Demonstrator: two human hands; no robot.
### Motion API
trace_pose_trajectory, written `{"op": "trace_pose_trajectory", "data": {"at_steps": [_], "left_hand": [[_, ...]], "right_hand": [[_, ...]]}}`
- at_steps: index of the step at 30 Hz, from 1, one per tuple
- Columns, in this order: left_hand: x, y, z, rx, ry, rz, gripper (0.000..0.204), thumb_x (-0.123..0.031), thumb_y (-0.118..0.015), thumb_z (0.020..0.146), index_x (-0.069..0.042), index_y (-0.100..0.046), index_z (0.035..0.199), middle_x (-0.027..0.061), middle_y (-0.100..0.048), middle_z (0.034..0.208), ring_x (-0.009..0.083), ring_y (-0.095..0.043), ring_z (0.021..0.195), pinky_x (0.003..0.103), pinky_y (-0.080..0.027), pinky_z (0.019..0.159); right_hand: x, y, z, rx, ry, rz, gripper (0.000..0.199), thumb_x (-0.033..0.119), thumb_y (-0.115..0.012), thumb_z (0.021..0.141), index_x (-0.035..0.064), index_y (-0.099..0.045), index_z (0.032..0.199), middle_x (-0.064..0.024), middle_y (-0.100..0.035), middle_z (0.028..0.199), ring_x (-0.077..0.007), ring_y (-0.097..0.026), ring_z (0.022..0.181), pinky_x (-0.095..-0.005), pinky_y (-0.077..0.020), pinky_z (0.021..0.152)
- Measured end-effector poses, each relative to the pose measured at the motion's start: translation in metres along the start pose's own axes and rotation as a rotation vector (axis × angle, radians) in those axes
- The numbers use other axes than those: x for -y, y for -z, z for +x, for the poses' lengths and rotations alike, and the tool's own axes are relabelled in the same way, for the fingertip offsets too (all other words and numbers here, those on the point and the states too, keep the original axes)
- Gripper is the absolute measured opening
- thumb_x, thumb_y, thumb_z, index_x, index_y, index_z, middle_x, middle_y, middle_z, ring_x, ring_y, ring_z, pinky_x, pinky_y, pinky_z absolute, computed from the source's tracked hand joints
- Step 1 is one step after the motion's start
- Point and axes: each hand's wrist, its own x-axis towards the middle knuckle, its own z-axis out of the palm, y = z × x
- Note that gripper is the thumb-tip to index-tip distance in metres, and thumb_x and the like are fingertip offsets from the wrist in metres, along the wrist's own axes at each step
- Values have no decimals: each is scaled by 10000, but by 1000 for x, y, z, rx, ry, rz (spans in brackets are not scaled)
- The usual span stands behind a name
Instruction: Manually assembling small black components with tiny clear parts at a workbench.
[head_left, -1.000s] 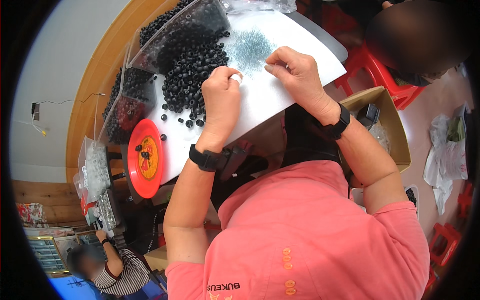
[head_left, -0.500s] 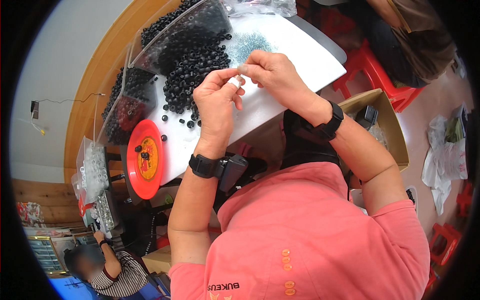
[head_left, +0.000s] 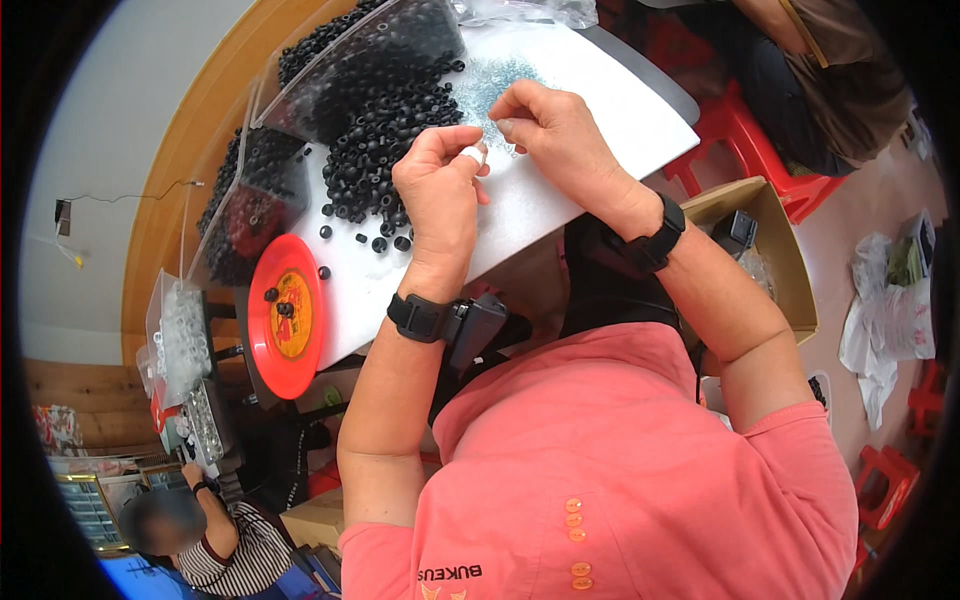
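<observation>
My left hand (head_left: pixel 440 190) is raised over the white table's near edge, with thumb and index finger pinched together. White tape (head_left: pixel 473 156) wraps the thumb; whatever the fingertips hold is too small to name. My right hand (head_left: pixel 565 135) hovers just to the right, fingers bent and fingertips drawn together, with its contents not visible. A small gap separates the two hands. Behind the right fingertips lies a spread of tiny blue-green bits (head_left: pixel 490 82). Left of my left hand is a heap of small black ring-shaped parts (head_left: pixel 365 160).
Clear bins (head_left: pixel 258 190) of black parts line the table's far left. A red plate (head_left: pixel 262 345) holds a few black parts. A cardboard box (head_left: pixel 800 270) stands at right, near a red stool (head_left: pixel 735 140) and a seated person. Another person (head_left: pixel 215 545) works at lower left.
My fingertips met half a second ago and are now apart. The right hand has shifted slightly away toward the blue-green bits, while the left hand has moved a little right.
</observation>
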Motion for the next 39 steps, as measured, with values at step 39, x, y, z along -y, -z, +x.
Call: {"op": "trace_pose_trajectory", "data": {"at_steps": [39], "left_hand": [[-25, 7, -5, 32, 170, -449, 272, 44, -500, 965, 81, -546, 1230, 167, -641, 941, 193, -592, 668, 267, -429, 493]], "right_hand": [[27, -6, -14, -48, 131, 337, 71, 66, -712, 837, 3, -700, 868, -59, -706, 773, -126, -637, 702, -276, -513, 656]]}}
